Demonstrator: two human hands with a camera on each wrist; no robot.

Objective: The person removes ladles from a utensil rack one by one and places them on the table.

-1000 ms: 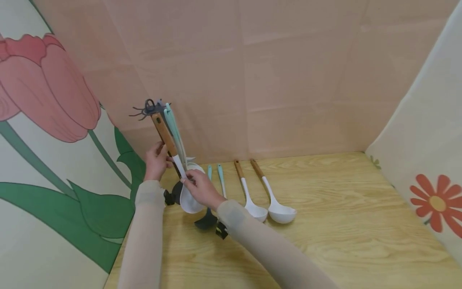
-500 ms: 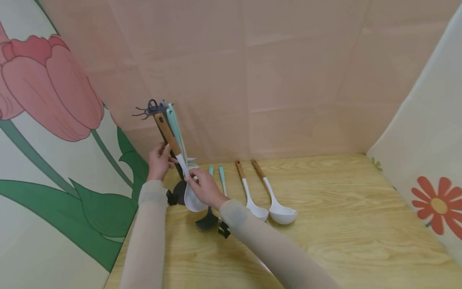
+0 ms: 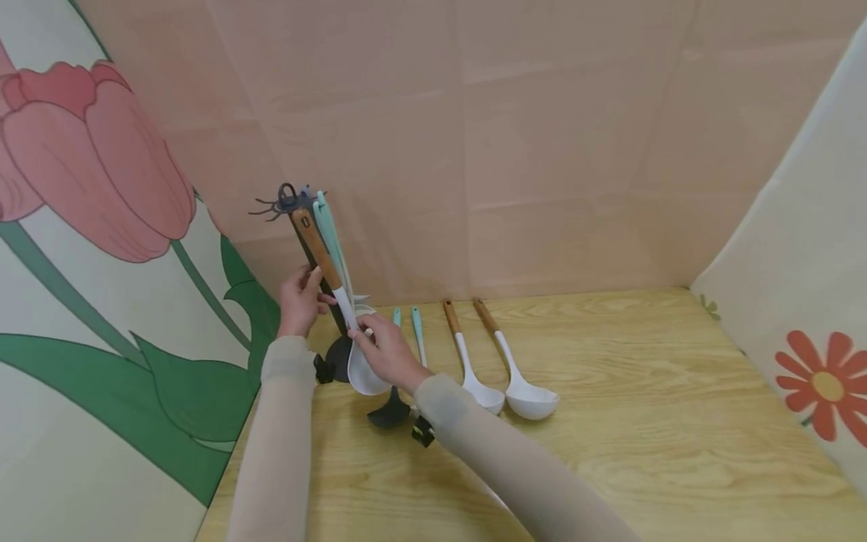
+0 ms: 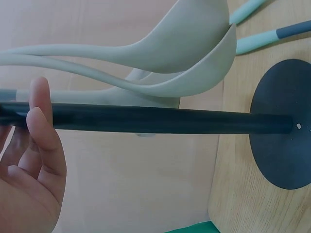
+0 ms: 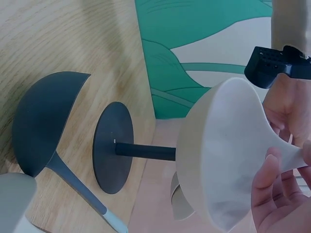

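My left hand (image 3: 298, 305) holds the black pole (image 4: 170, 119) of a utensil stand, fingers wrapped partly round it. The stand has hooks (image 3: 287, 202) on top and a round black base (image 5: 112, 148) on the table. With my right hand (image 3: 386, 350) I pinch a white ladle at its neck. Its bowl (image 5: 228, 160) hangs low in front of the pole, while its wooden handle (image 3: 318, 248) leans up toward the hooks. Behind it, ladles with mint handles (image 3: 330, 241) hang from the stand; their pale bowls (image 4: 189, 39) show beside the pole in the left wrist view.
On the wooden table (image 3: 643, 376) lie two white ladles (image 3: 531, 399) with wooden handles. Left of them are two mint-handled utensils, one a dark ladle (image 3: 389, 412), partly behind my right arm. A pink backdrop (image 3: 542, 150) rises behind, with flowered cloth (image 3: 826, 384) at the sides.
The held ladle has shifted slightly right with my right hand. My left hand keeps its hold on the pole. The head view has also moved a little.
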